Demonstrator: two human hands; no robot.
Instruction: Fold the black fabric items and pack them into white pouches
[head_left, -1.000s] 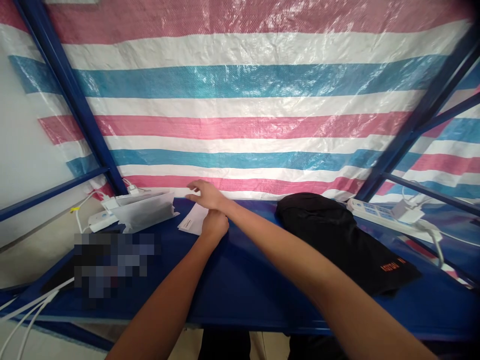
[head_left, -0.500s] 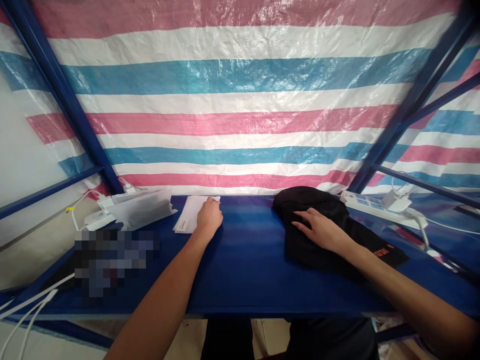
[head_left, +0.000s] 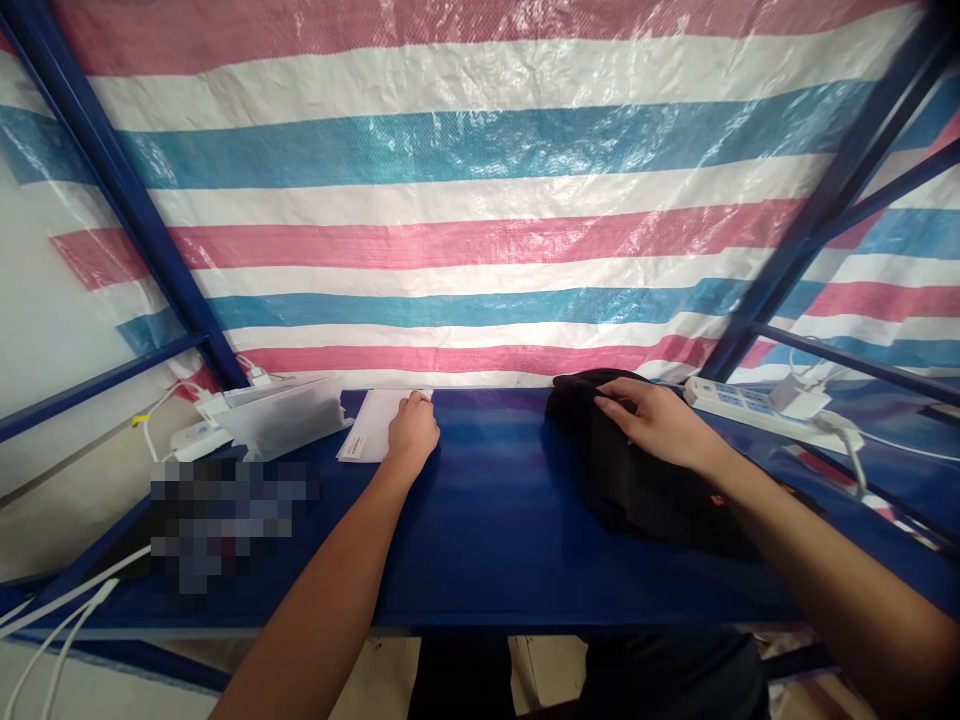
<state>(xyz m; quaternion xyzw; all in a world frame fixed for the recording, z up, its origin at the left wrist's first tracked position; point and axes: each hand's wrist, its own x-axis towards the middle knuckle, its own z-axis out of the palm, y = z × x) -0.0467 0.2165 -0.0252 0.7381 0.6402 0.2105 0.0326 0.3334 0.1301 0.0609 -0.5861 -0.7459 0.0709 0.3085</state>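
Note:
My left hand point(head_left: 414, 432) is closed at the right edge of a white paper packet point(head_left: 369, 425) that has a small printed label and lies on the blue table point(head_left: 480, 520). My right hand point(head_left: 656, 420) is at the upper part of a black cloth point(head_left: 622, 490) with orange print, on the right side of the table. Its thumb and fingers are pinched on the black cloth, and the forearm covers part of the fabric.
White power strips with plugs sit at the right point(head_left: 772, 415) and left back. A translucent bag point(head_left: 289, 418) stands at the left beside a blurred-out item. Blue frame posts and a striped sheet point(head_left: 480, 240) rise behind.
My right hand has moved up and pinched the cloth, which is bunched differently, its lower left part drawn rightward. My left hand and the packet have shifted slightly left.

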